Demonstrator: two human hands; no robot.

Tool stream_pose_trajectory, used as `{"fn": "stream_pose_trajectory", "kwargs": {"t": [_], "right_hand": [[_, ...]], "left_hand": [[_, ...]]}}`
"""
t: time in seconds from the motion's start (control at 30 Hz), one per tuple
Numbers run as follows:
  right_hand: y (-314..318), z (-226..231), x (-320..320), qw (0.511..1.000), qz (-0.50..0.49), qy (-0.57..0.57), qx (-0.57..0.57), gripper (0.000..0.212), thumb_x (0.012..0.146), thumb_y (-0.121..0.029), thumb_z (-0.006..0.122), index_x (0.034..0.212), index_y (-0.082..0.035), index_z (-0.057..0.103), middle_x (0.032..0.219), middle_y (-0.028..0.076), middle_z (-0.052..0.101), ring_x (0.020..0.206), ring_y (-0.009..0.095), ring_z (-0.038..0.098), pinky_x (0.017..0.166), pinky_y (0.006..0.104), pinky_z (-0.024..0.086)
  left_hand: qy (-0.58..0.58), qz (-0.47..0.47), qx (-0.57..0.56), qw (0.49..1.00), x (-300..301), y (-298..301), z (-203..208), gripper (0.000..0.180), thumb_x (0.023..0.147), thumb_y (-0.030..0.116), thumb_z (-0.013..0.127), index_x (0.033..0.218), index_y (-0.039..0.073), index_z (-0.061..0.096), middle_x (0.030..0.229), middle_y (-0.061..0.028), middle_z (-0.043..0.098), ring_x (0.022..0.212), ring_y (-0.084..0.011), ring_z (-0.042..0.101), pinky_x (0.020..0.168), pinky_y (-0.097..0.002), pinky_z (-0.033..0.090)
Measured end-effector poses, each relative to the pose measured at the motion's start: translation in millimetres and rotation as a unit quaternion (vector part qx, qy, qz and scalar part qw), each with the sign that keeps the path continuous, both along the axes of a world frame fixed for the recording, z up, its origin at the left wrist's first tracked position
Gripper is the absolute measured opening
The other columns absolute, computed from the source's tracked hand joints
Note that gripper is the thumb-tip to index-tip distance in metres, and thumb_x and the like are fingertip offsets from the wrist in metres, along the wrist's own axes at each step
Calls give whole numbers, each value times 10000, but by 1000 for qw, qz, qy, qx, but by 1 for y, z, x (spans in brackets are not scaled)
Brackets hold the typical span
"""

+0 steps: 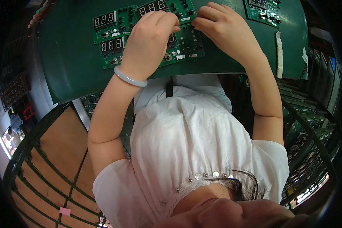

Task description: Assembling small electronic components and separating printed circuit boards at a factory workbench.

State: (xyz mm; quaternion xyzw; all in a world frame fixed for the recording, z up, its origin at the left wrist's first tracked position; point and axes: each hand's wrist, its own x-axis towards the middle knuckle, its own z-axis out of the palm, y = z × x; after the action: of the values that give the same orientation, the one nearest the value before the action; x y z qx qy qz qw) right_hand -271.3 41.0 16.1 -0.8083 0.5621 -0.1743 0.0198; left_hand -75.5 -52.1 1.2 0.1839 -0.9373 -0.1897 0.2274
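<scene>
Several green circuit boards with three-digit displays lie side by side on the green table [72, 57]. My left hand [150, 40], below which a pale bangle circles the wrist, is over the middle boards with its fingertips pinched together. Facing it, my right hand [224, 32] has its thumb and fingers closed near the seam between the upper board [184, 10] and the lower board [195, 41]. Whatever is between the fingertips is too small or hidden. Partly behind my left hand are the upper left board [121, 28] and the lower left board [112, 55].
Another circuit board [268, 17] lies farther right on the table. A narrow pale strip [279, 55] rests close to the right edge. Dark metal racks holding boards [307, 133] stand at the right, and a wire-railed rack with brown panels [60, 152] stands at the left.
</scene>
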Motion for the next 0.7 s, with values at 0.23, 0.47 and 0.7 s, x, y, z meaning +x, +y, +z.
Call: {"fn": "stream_pose_trajectory", "kwargs": {"t": [0.23, 0.47, 0.7], "right_hand": [[-5, 3, 6, 998, 27, 49, 13, 73, 782, -160, 575, 759, -96, 600, 825, 22, 552, 871, 196, 569, 768, 307, 456], [-8, -21, -5, 998, 17, -62, 26, 55, 779, -61, 641, 832, -46, 642, 823, 64, 585, 806, 247, 599, 726, 344, 505], [-5, -2, 1, 991, -4, -128, 29, 54, 761, -108, 600, 750, -59, 618, 751, 51, 565, 781, 223, 586, 740, 323, 490]], "left_hand": [[21, -32, -7, 999, -2, -6, -9, 128, 745, -32, 614, 863, 14, 636, 853, -116, 623, 844, -295, 619, 774, -386, 511], [23, -31, 9, 999, -4, -8, -10, 153, 740, -47, 606, 874, 17, 645, 831, -111, 643, 818, -296, 631, 763, -384, 514], [22, -37, 19, 999, -2, -9, -9, 124, 774, -22, 683, 890, 20, 673, 851, -108, 667, 802, -283, 658, 719, -350, 534]]}}
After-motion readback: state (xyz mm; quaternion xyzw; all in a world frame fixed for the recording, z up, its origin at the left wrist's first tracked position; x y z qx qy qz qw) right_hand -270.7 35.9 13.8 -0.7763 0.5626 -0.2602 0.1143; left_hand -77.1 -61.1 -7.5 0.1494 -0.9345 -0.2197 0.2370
